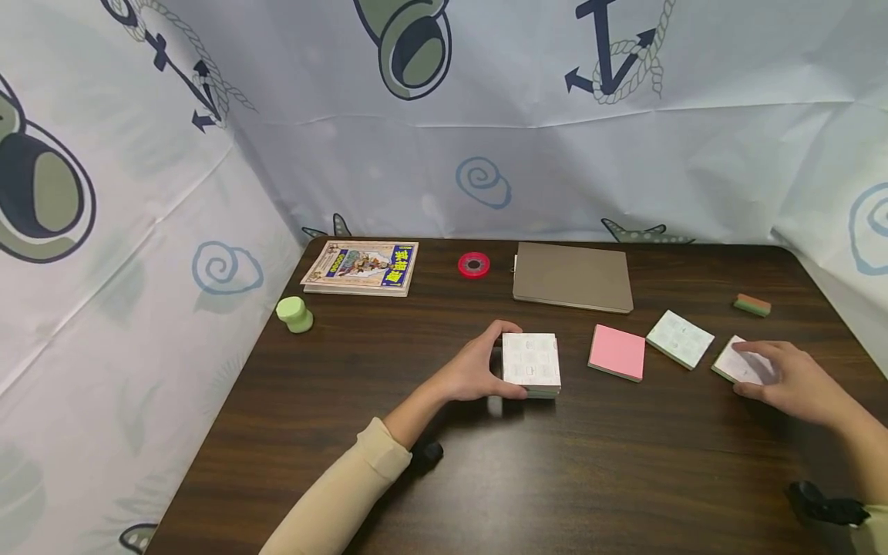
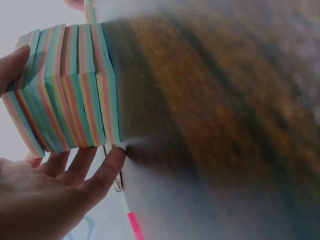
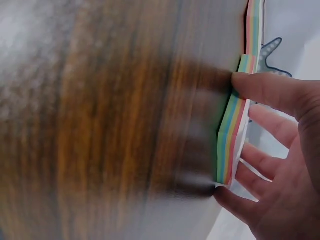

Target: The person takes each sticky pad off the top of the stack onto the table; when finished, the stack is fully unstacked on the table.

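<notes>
Near the middle of the table, my left hand [image 1: 475, 370] holds the side of a neat stack of sticky note pads [image 1: 531, 358], thumb at the front corner and fingers at the back. Striped pastel edges of several pads in that stack [image 2: 65, 90] show in the left wrist view. Over at the right, my right hand [image 1: 798, 381] grips a single sticky note pad [image 1: 752, 366] lying white side up; its thumb and fingers span the pad's edges [image 3: 230, 135] in the right wrist view. Between the hands lie a pink-topped pad [image 1: 617, 352] and another white-topped pad [image 1: 680, 339].
Along the back are an illustrated book [image 1: 361, 267], a red ring-shaped roll [image 1: 474, 264] and a grey-brown flat board or folder [image 1: 572, 276]. A green spool-shaped object [image 1: 294, 314] stands at left; a small orange-and-green block [image 1: 752, 304] lies at right. Printed cloth [image 1: 430, 185] hangs behind the table.
</notes>
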Demonstrator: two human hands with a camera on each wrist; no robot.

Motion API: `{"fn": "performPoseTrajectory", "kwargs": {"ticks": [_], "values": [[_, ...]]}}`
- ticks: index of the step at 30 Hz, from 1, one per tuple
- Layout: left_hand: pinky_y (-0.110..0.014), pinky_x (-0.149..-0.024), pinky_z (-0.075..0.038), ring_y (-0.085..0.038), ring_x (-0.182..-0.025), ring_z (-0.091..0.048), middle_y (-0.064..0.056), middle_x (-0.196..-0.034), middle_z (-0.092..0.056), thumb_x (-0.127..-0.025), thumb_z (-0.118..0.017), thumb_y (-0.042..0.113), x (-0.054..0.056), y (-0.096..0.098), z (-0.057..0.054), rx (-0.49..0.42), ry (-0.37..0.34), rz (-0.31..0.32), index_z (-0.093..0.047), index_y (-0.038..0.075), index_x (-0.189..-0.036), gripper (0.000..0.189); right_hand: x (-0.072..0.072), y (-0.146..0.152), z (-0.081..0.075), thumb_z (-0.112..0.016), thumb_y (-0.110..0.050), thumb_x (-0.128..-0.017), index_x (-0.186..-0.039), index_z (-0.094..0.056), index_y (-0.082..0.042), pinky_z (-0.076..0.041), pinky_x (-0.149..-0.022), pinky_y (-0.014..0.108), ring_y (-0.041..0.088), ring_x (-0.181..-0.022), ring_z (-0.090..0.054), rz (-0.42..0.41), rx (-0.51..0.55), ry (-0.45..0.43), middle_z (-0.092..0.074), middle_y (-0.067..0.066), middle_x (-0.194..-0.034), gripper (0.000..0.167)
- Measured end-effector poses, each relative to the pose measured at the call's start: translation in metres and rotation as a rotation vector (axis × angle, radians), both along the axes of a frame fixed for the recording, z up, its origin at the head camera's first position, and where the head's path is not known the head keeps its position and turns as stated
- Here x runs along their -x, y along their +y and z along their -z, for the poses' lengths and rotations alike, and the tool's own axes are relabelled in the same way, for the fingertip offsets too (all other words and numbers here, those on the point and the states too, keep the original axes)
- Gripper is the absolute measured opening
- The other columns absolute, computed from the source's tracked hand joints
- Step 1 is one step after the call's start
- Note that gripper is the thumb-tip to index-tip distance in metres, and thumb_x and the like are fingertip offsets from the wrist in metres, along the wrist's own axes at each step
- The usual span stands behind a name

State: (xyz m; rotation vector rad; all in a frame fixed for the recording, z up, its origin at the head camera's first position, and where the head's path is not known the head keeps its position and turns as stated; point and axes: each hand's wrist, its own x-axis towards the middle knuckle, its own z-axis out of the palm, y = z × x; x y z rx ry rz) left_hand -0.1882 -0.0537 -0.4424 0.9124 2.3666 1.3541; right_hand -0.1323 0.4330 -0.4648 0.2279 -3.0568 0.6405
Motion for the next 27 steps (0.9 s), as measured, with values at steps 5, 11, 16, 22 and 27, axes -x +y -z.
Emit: {"fn": "performPoseTrajectory", "kwargs": {"ticks": [5, 11, 16, 22, 27], "values": [[-0.042, -0.095, -0.043, -0.020, -0.110, -0.052, 0.000, -0.118, -0.056, -0.067, -0.091, 0.017, -0.002, -0.001, -0.001, -0.002, -0.001, 0.000, -0.040, 0.010, -0.135, 0.086, -0.003, -0.004, -0.007, -0.083, -0.024, -0.077, -0.125, -0.053, 0.006, -0.022, -0.088, 0.074, 0.064, -0.112, -0.033, -0.031, -0.042, 0.042, -0.041, 0.043, -0.125, 0.065], [-0.042, -0.095, -0.042, -0.019, -0.108, -0.052, -0.001, -0.118, -0.056, -0.067, -0.092, 0.019, -0.001, -0.002, -0.001, 0.002, 0.011, -0.004, -0.040, 0.009, -0.136, 0.087, -0.004, -0.044, -0.046, -0.082, -0.027, -0.079, -0.129, -0.053, 0.004, -0.028, -0.086, 0.071, 0.062, -0.114, -0.034, -0.111, -0.111, 0.126, -0.040, 0.039, -0.129, 0.066], [-0.042, -0.095, -0.042, -0.018, -0.109, -0.051, 0.000, -0.119, -0.056, -0.066, -0.092, 0.018, -0.001, -0.002, 0.000, 0.003, 0.003, -0.008, -0.040, 0.011, -0.135, 0.086, -0.001, -0.098, -0.074, -0.086, -0.022, -0.075, -0.131, -0.057, -0.005, -0.036, -0.086, 0.065, 0.053, -0.118, -0.041, -0.259, -0.091, 0.204, -0.045, 0.030, -0.135, 0.065], [-0.042, -0.096, -0.042, -0.020, -0.109, -0.051, 0.000, -0.119, -0.056, -0.066, -0.092, 0.017, -0.001, 0.000, -0.001, -0.002, -0.007, -0.007, -0.041, 0.013, -0.134, 0.085, 0.002, -0.168, -0.081, -0.083, -0.025, -0.078, -0.134, -0.057, -0.013, -0.040, -0.092, 0.058, 0.040, -0.124, -0.046, -0.460, -0.047, 0.238, -0.047, 0.019, -0.140, 0.064], [-0.044, -0.098, -0.041, -0.021, -0.113, -0.051, -0.001, -0.123, -0.055, -0.066, -0.092, 0.014, -0.001, 0.000, 0.000, 0.012, 0.003, 0.002, -0.039, 0.011, -0.136, 0.088, 0.009, -0.215, -0.074, -0.078, -0.035, -0.084, -0.141, -0.053, -0.016, -0.041, -0.098, 0.053, 0.031, -0.133, -0.040, -0.559, 0.004, 0.185, -0.039, 0.011, -0.150, 0.065]]}}
